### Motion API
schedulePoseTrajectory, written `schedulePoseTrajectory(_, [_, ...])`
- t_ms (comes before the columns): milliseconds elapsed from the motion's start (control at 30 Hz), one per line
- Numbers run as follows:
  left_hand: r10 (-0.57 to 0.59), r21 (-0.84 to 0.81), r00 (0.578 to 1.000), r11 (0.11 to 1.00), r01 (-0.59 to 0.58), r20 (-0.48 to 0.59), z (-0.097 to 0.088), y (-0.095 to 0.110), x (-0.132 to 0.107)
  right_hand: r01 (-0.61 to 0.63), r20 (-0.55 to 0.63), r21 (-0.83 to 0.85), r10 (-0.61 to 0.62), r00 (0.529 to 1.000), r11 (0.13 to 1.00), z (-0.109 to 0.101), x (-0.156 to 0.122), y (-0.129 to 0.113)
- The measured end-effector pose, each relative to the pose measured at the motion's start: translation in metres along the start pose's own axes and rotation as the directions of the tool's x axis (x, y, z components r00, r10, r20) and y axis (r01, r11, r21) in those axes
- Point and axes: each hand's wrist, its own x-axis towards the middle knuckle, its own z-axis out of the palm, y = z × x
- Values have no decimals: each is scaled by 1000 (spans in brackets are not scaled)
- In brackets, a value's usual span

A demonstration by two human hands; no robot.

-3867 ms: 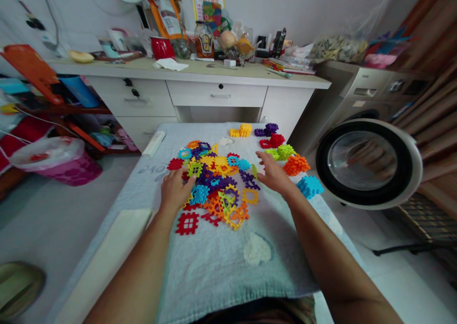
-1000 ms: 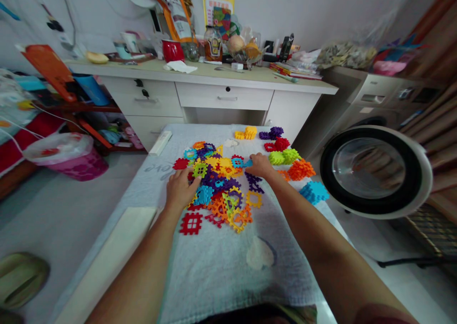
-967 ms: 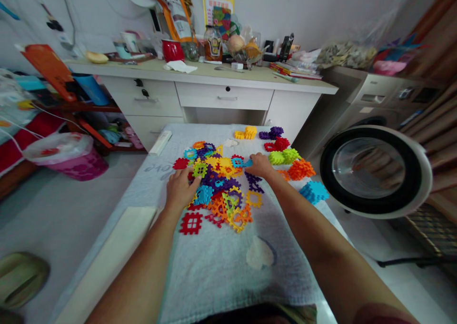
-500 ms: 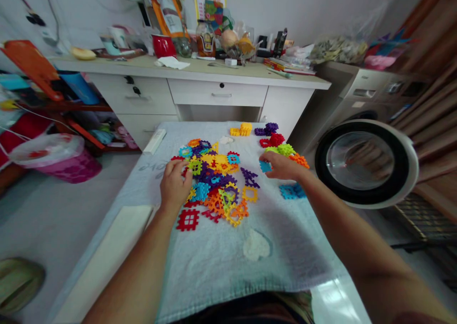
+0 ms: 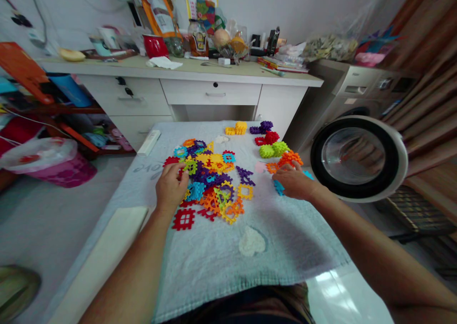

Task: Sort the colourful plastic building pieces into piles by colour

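My left hand is at the left side of a mixed heap of plastic interlocking tiles. Its thumb and index finger close at the edge of a lime green square tile. My right hand is over the blue tiles on the right, fingers bent down around a blue tile; the hand hides most of it. More blue shows beyond the hand. Just behind the fingers lie orange tiles, with lime green tiles, red tiles, purple tiles and yellow tiles grouped farther back.
A pale cloth with heart patches covers the table. A white block lies at its back left. Beyond stands a cluttered desk. To the right is a washing machine with its round door open; a pink bin stands left.
My right hand has carried a blue tile from beside the lime green group toward me and right, to the blue tiles. My left hand stays at the heap. The view has shifted slightly.
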Motion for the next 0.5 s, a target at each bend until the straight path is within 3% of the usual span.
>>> schedulePoseTrajectory(300, [-42,-33,999,999,42,20,3,-6,1,-34,-79,-30,32,996,999,5,2,-6])
schedulePoseTrajectory(500, [-78,-54,997,995,79,11,5,-14,1,24,-179,112,-4,984,993,-9,30,-36])
